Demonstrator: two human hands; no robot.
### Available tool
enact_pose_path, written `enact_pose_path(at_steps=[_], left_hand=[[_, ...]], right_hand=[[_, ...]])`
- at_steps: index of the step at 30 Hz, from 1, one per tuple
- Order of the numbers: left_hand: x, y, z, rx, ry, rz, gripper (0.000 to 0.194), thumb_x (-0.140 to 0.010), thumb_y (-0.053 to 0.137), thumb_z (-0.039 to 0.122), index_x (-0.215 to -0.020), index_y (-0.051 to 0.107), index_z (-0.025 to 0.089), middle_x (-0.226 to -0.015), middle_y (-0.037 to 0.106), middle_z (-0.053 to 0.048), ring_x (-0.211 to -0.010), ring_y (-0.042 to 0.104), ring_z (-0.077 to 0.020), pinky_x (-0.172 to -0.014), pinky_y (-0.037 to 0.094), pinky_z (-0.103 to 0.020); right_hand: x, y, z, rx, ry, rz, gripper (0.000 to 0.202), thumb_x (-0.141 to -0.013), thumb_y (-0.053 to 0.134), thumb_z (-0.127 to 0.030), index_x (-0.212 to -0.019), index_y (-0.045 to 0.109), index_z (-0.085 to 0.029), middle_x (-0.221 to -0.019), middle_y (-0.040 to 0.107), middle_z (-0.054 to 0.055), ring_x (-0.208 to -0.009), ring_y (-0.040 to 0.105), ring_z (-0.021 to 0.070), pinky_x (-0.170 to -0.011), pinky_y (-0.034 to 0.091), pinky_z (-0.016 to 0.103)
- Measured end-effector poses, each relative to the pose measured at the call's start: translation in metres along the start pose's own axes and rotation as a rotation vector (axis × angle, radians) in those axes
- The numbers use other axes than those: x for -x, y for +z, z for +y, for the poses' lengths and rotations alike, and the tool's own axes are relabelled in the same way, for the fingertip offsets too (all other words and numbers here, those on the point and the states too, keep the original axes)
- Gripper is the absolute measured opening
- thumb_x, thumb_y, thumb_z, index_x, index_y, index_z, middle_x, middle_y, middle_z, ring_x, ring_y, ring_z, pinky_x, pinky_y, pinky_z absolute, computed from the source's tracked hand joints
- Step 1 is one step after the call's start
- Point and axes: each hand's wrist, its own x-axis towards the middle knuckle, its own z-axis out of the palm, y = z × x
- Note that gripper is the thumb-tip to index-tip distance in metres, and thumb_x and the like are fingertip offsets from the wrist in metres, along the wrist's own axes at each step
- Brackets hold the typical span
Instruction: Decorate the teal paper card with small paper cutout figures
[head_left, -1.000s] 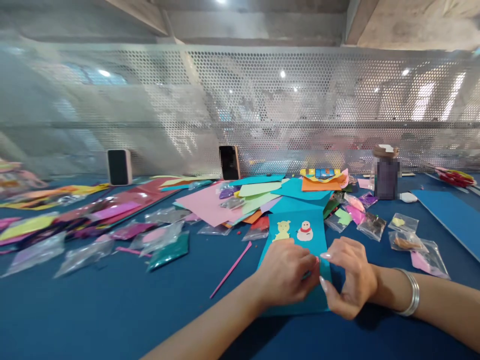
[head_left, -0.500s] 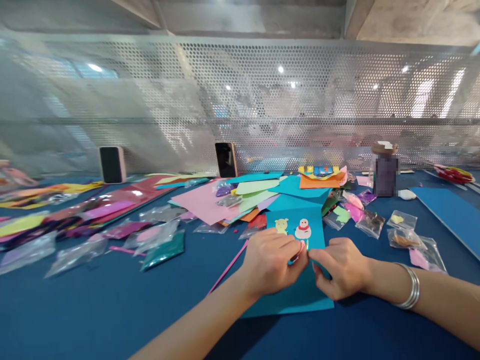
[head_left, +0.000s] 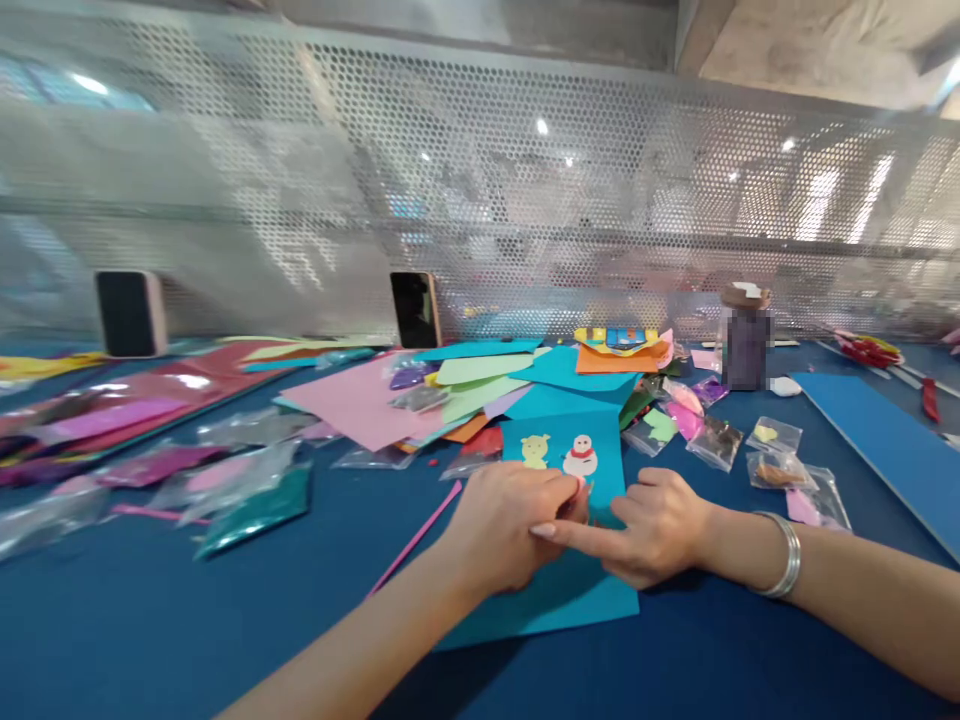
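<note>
A turquoise paper sheet (head_left: pixel 559 605) lies in front of me, with a pale yellow animal-shaped piece (head_left: pixel 535 450) and a white snowman piece (head_left: pixel 580 456) with a red scarf on its upper half. Above the sheet, just below these pieces, my left hand (head_left: pixel 517 520) is closed. A tiny pink bit shows at its fingertips; what exactly it holds is hidden. My right hand (head_left: pixel 652 530) has its index finger stretched out across the left hand's fingers and its other fingers curled. I see nothing in it.
Coloured papers (head_left: pixel 352 395) and small plastic bags (head_left: pixel 255 490) spread over the blue table. A pink stick (head_left: pixel 416 540) lies left of the sheet. Two phones, one pale-edged (head_left: pixel 131 313) and one dark (head_left: pixel 415 310), stand before a perforated screen. A bottle (head_left: pixel 746 345) and blue board (head_left: pixel 885 440) are rightward.
My right index finger has straightened and moved left across my left hand. The view has shifted slightly right. My left hand stays closed over the sheet.
</note>
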Motion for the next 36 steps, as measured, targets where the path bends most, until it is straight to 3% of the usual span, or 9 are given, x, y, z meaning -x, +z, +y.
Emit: enact_pose_path(at_steps=[4,9,13,16,22,26,29,32,36], left_hand=[[0.002,0.002,-0.002,-0.041,-0.040,-0.020,0.036,-0.078,0.041,0.022,-0.043,0.047,0.017,-0.038,0.050,0.001,-0.034,0.038,-0.0103,-0.043,0.015,-0.024],[0.000,0.001,0.005,0.005,0.065,0.120,0.036,-0.079,0.042,0.018,-0.043,0.045,0.016,-0.036,0.044,0.003,-0.035,0.033,-0.0083,-0.043,0.017,-0.024],[-0.001,0.001,0.010,0.068,0.170,0.186,0.035,-0.078,0.043,0.016,-0.043,0.043,0.016,-0.037,0.042,0.004,-0.036,0.033,-0.0082,-0.042,0.018,-0.025],[-0.001,0.004,0.012,0.106,0.220,0.166,0.034,-0.078,0.040,0.017,-0.045,0.044,0.017,-0.038,0.042,0.003,-0.036,0.033,-0.0087,-0.042,0.018,-0.026],[0.000,0.008,0.011,0.093,0.194,0.175,0.034,-0.078,0.041,0.018,-0.044,0.042,0.016,-0.038,0.043,0.003,-0.035,0.033,-0.0081,-0.042,0.017,-0.025],[0.004,0.018,-0.008,0.109,0.137,0.168,0.034,-0.078,0.041,0.019,-0.044,0.042,0.016,-0.038,0.043,0.004,-0.036,0.035,-0.0068,-0.043,0.020,-0.023],[0.009,0.029,-0.038,-0.017,-0.054,0.232,0.038,-0.079,0.041,0.022,-0.042,0.042,0.016,-0.038,0.044,0.003,-0.037,0.037,-0.0069,-0.044,0.022,-0.021],[0.015,0.037,-0.066,-0.083,-0.156,0.236,0.038,-0.079,0.043,0.024,-0.042,0.044,0.015,-0.038,0.046,0.001,-0.037,0.038,-0.0076,-0.042,0.021,-0.021],[0.020,0.042,-0.079,-0.100,-0.207,0.207,0.038,-0.078,0.043,0.027,-0.042,0.045,0.015,-0.039,0.048,0.001,-0.038,0.038,-0.0081,-0.042,0.020,-0.021]], right_hand=[[-0.003,-0.001,-0.002,-0.012,-0.032,0.128,0.057,-0.078,0.036,-0.018,-0.134,0.025,-0.020,-0.048,0.042,-0.007,-0.039,0.031,0.0096,-0.044,0.017,0.027],[-0.008,-0.007,-0.006,-0.030,-0.182,0.015,0.043,-0.082,0.033,-0.015,-0.124,0.043,-0.015,-0.041,0.036,-0.006,-0.036,0.028,0.0097,-0.041,0.016,0.027],[-0.007,-0.007,-0.009,-0.004,-0.195,0.064,0.046,-0.081,0.036,-0.010,-0.126,0.039,-0.019,-0.040,0.034,-0.007,-0.036,0.031,0.0095,-0.041,0.016,0.026],[-0.004,-0.004,-0.010,0.022,-0.196,0.076,0.048,-0.081,0.037,-0.011,-0.127,0.036,-0.022,-0.039,0.032,-0.009,-0.034,0.029,0.0087,-0.040,0.015,0.025],[-0.003,-0.004,-0.010,-0.012,-0.182,-0.051,0.046,-0.082,0.033,-0.015,-0.127,0.035,-0.022,-0.044,0.043,-0.006,-0.036,0.037,0.0097,-0.041,0.018,0.025],[-0.003,-0.005,-0.008,-0.079,-0.060,0.064,0.052,-0.081,0.035,-0.020,-0.131,0.026,-0.010,-0.052,0.053,-0.003,-0.039,0.043,0.0122,-0.042,0.024,0.027],[0.000,0.000,-0.003,-0.066,0.090,0.115,0.062,-0.080,0.038,-0.023,-0.134,0.015,-0.002,-0.057,0.057,0.000,-0.042,0.047,0.0139,-0.043,0.027,0.028],[0.003,0.006,0.001,-0.005,0.243,0.035,0.064,-0.081,0.038,-0.026,-0.135,0.012,-0.002,-0.055,0.057,0.000,-0.044,0.049,0.0155,-0.043,0.028,0.028],[0.002,0.008,0.003,0.006,0.423,-0.360,0.046,-0.082,0.037,-0.025,-0.128,0.039,-0.018,-0.062,0.062,0.002,-0.049,0.055,0.0169,-0.044,0.028,0.025]])
